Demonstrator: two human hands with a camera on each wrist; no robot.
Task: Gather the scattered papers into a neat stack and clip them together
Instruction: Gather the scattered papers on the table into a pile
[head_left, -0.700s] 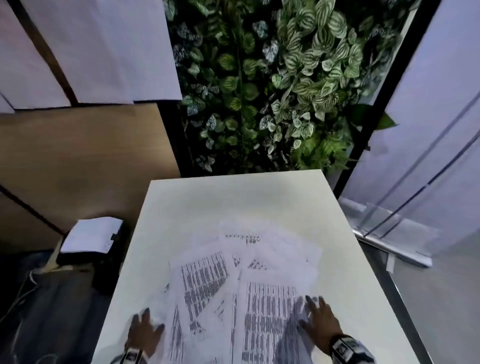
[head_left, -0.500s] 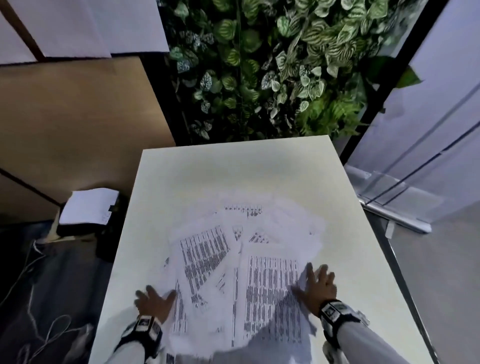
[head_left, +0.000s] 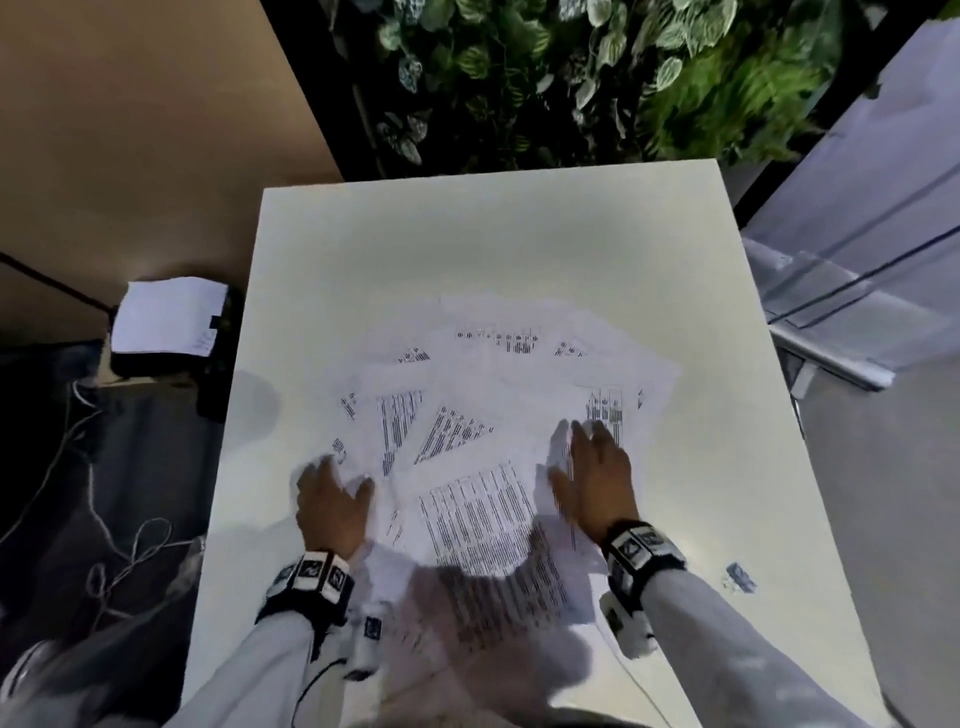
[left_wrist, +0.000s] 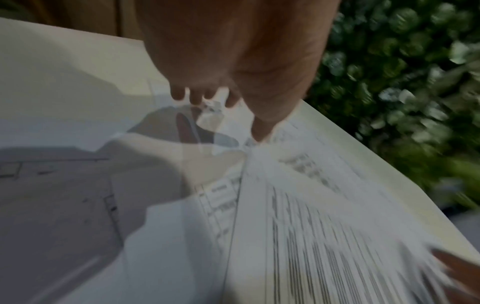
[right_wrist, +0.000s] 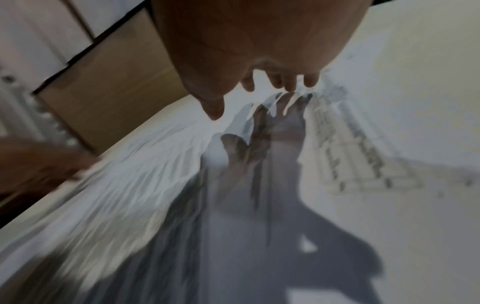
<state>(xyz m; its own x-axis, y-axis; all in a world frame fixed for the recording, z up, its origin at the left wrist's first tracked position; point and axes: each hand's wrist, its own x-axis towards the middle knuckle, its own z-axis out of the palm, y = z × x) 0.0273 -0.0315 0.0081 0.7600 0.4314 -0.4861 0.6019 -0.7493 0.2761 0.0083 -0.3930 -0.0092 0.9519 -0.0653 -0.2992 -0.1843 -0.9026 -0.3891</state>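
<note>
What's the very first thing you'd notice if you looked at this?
The fan of white printed paper sheets spread over the middle of the pale rectangular table, with the left hand and right hand laid flat on its near edges. Behind the table stands a wall of green leafy plants.

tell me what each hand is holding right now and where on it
Nothing is held. The left hand and right hand lie flat with fingers spread on the scattered papers, at the pile's left and right sides.

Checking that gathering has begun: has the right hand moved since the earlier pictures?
Yes. The right hand has slid left, away from the table's right edge, toward the middle of the papers.
</note>
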